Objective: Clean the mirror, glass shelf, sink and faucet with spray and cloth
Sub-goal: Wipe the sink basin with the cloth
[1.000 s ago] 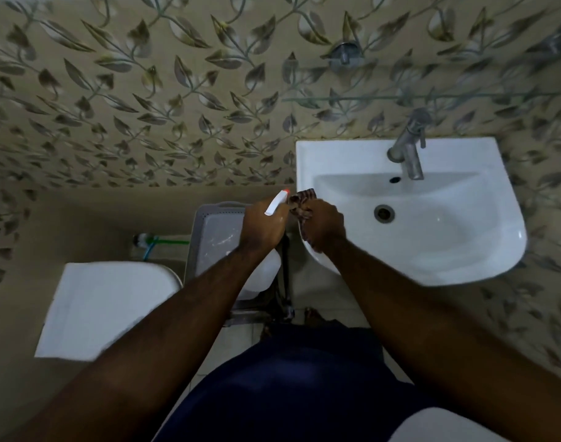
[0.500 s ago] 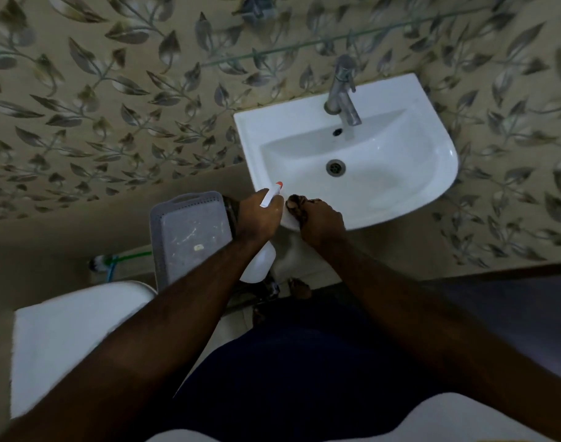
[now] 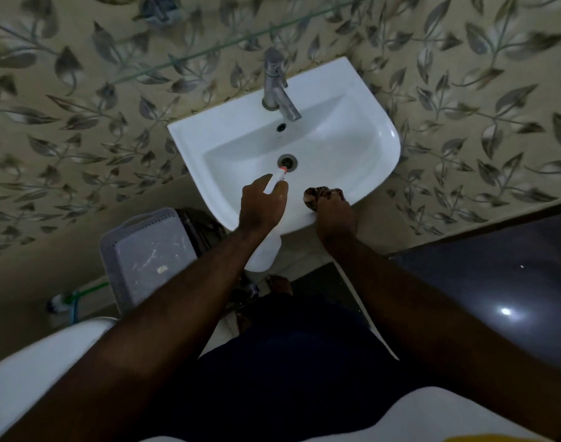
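A white sink hangs on the leaf-patterned wall, with a steel faucet at its back and a drain in the bowl. My left hand grips a white spray bottle over the sink's front rim; its orange-tipped nozzle points at the drain. My right hand is closed on a dark patterned cloth at the front rim. A glass shelf runs across the wall above the faucet. No mirror is in view.
A grey plastic basket stands on the floor left of the sink. A white toilet is at lower left, with a green-handled brush behind it. A dark glossy surface lies to the right.
Both hands have moved from left of the sink to its front rim. The spray nozzle now sits over the bowl near the drain. The view has shifted to centre on the sink.
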